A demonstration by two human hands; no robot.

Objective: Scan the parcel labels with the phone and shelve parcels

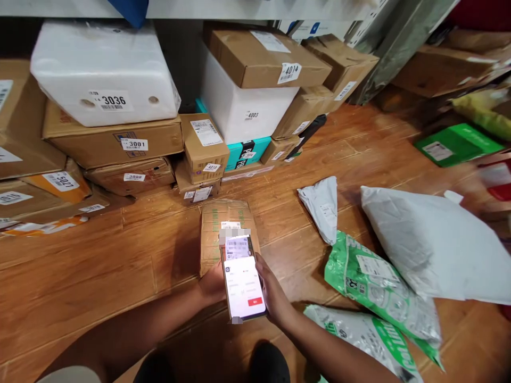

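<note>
The right hand (274,291) holds an oblong phone (244,287) over a cardboard box (210,234).

Bare hands and forearms, dark rounded footwear, a patch of pale cloth

The left hand (213,282) and right hand (276,295) are bare, and so are the left forearm (154,319) and right forearm (327,340), each slender at the wrist and thicker toward the near edge; at the near left a plain, pale off-white cloth (69,375) shows a curved edge, though whether it is a sleeve or other clothing cannot be told; near the middle, the right shoe (269,364) looks black with a blunt, rounded tip, and the left shoe (154,368) is equally dark, its outline lost in shadow
</note>
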